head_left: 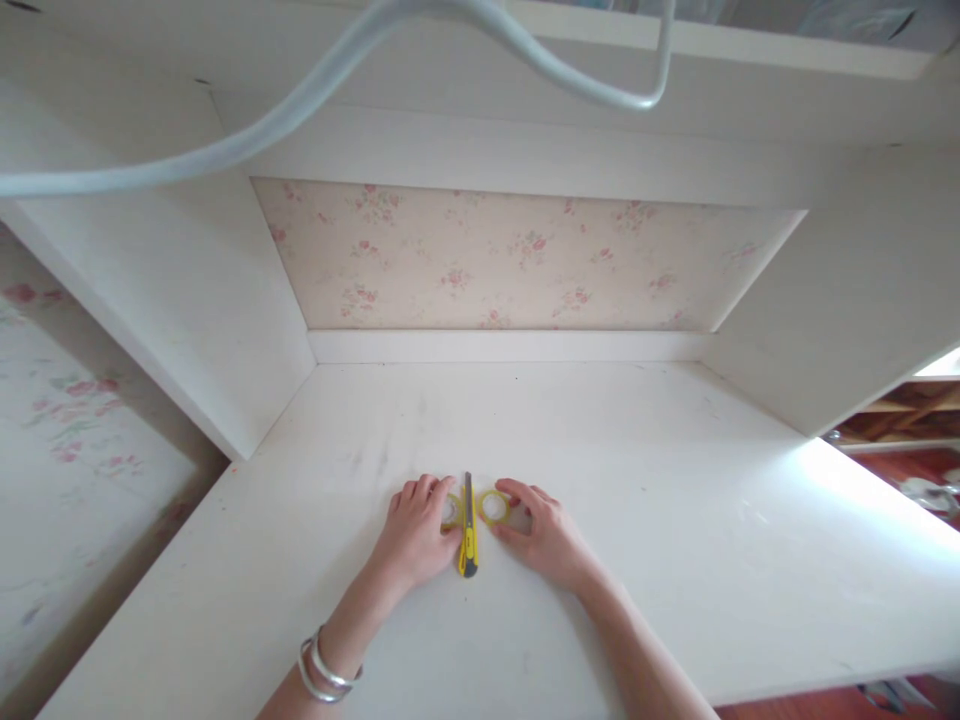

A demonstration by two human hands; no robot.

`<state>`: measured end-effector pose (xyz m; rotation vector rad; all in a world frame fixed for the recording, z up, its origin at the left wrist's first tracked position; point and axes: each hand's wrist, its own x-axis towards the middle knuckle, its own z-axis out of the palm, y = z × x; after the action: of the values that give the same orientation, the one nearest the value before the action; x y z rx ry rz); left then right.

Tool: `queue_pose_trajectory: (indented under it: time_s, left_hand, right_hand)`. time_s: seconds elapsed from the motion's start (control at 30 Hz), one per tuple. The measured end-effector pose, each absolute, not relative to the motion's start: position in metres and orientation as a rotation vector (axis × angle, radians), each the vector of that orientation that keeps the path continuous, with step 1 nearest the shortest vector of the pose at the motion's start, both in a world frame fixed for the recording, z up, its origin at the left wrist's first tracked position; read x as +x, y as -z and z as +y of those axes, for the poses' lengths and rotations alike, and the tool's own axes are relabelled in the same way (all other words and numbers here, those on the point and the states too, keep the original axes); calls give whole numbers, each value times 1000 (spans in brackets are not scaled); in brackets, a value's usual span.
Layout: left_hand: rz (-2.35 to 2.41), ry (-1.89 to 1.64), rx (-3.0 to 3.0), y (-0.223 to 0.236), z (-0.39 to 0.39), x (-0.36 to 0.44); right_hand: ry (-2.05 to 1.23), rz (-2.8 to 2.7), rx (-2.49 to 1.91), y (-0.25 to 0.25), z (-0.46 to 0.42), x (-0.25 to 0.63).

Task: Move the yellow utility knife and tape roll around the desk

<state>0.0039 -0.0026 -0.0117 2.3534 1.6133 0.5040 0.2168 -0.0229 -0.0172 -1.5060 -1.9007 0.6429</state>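
A yellow utility knife (469, 527) lies lengthwise on the white desk (645, 500), blade end pointing away from me. On each side of it sits a small yellow roll of clear tape. My left hand (417, 533) rests over the left tape roll (451, 511), fingers curled on its rim. My right hand (541, 531) pinches the right tape roll (494, 507) between thumb and fingers. Both rolls lie flat on the desk, close to the knife. Silver bangles (322, 672) circle my left wrist.
The desk sits in a white alcove with side panels (187, 320) left and right and floral wallpaper (510, 260) at the back. A pale cable (315, 90) hangs across the top. Floral wall lies to the left, shelving and red floor to the right.
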Motion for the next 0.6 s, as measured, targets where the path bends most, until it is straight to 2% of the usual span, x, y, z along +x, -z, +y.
queue_pose_trajectory:
  time_s: [0.37, 0.6]
  left_hand:
    - [1584, -524, 2305, 9, -3, 2]
    - [1378, -918, 2105, 9, 1, 6]
  right_hand:
    - [-649, -1909, -1496, 16, -24, 216]
    - [-667, -1931, -1460, 15, -25, 217]
